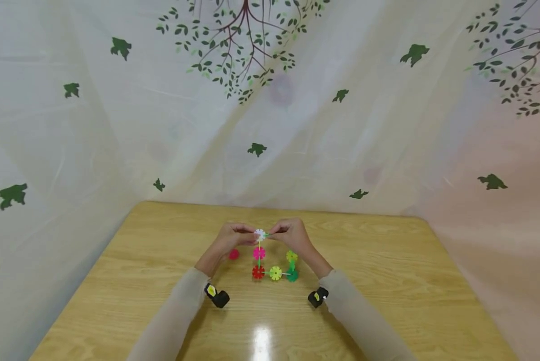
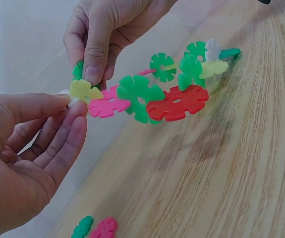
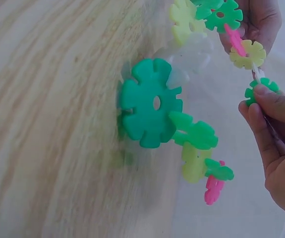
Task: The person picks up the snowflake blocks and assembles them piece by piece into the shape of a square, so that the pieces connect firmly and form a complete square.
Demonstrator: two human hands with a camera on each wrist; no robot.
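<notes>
My left hand pinches a white snowflake disc at one end of a chain of slotted plastic discs. Opposite it, my right hand pinches a green snowflake disc between thumb and fingers, its edge right at the white one. From there the chain runs through a yellow disc, a pink disc and a red disc, then turns right past another yellow disc to a dark green disc. My left fingers hide most of the white disc in the left wrist view.
A loose pink disc lies on the wooden table by my left wrist, with a dark green piece beside it. The chain's other end rises near my right wrist to a yellow disc. Behind the table hangs a printed cloth.
</notes>
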